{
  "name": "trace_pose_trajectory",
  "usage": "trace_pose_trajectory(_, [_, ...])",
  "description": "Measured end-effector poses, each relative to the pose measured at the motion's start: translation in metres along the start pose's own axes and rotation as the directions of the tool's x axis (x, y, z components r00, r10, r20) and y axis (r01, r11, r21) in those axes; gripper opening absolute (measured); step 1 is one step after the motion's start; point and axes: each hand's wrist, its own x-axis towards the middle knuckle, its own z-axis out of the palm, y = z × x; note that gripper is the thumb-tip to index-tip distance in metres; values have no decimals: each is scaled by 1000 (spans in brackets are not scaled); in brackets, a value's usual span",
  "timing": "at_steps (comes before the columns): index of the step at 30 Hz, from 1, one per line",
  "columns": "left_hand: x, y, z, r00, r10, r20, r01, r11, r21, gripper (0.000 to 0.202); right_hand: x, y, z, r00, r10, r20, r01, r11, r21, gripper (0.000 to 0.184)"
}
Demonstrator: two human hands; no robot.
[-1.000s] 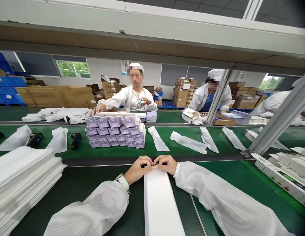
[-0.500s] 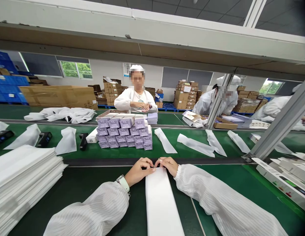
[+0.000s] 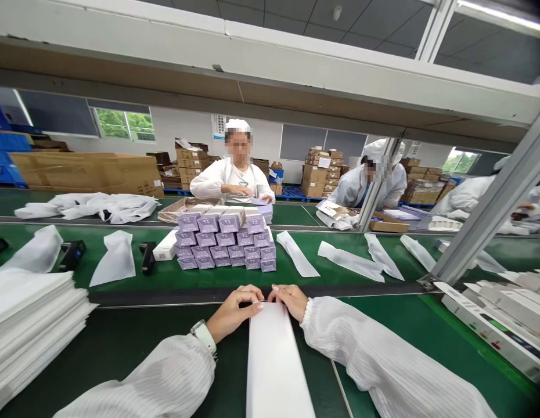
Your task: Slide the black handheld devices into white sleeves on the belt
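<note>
A long white pouch (image 3: 274, 366) lies lengthwise on the dark green bench in front of me. My left hand (image 3: 233, 310) pinches its far left corner with curled fingers. My right hand (image 3: 290, 299) pinches the far right corner, fingertips almost meeting the left hand's. Both wrists are in white striped sleeves, and a watch (image 3: 203, 335) sits on the left one. Just beyond my hands, on the green belt, stands a block of stacked purple boxes (image 3: 226, 238).
A tall pile of white pouches (image 3: 30, 325) fills the left. Loose white pouches (image 3: 298, 252) and black handheld devices (image 3: 147, 256) lie on the conveyor (image 3: 339, 276). White printed boxes (image 3: 492, 319) sit at right beside a slanted metal post (image 3: 488, 209). Two people in white work across the belt.
The purple boxes and loose pouches have drifted right along the belt. My hands keep pinching the pouch's far end. The person opposite drew an arm back from the boxes.
</note>
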Motion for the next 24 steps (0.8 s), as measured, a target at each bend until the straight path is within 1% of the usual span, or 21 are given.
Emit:
trace_pose_trajectory(3, [0, 1, 0, 1000, 9, -1, -9, 1000, -6, 22, -1, 2, 2, 1000, 20, -21, -21, 997, -79, 51])
trace_pose_trajectory(6, [2, 2, 5, 1000, 30, -5, -31, 996, -81, 19, -3, 2, -2, 998, 34, -49, -41, 988, -151, 51])
trace_pose_trajectory(9, [2, 3, 8, 1000, -3, -13, 1, 991, -137, 18, -4, 0, -4, 998, 32, -60, -43, 982, -187, 51])
trace_pose_trajectory(13, [2, 2, 7, 998, -59, 7, 60, 991, -116, 21, -4, 0, -2, 998, 24, -56, -35, 978, -204, 50])
trace_pose_trajectory(15, [3, 0, 7, 998, -53, 23, 54, 995, -85, 22, -5, 0, -3, 998, 8, -60, -21, 976, -216, 48])
trace_pose_trajectory(17, [3, -2, 8, 999, -35, 24, 36, 998, -44, 21, -7, -2, -6, 997, -37, -65, 20, 969, -245, 43])
trace_pose_trajectory(19, [4, -4, 11, 1000, -29, 11, 29, 1000, 3, 21, -8, -11, -9, 991, -117, -64, 95, 955, -283, 34])
trace_pose_trajectory(21, [5, -5, 13, 999, -32, -4, 32, 999, 34, 21, -5, -29, -7, 976, -209, -56, 181, 930, -321, 24])
trace_pose_trajectory(23, [5, -7, 14, 999, -45, -17, 45, 999, -3, 20, 4, -52, 3, 956, -293, -13, 267, 889, -371, 19])
trace_pose_trajectory(24, [5, -8, 14, 998, -57, -28, 55, 997, -50, 20, 12, -64, 12, 944, -328, 37, 314, 858, -406, 18])
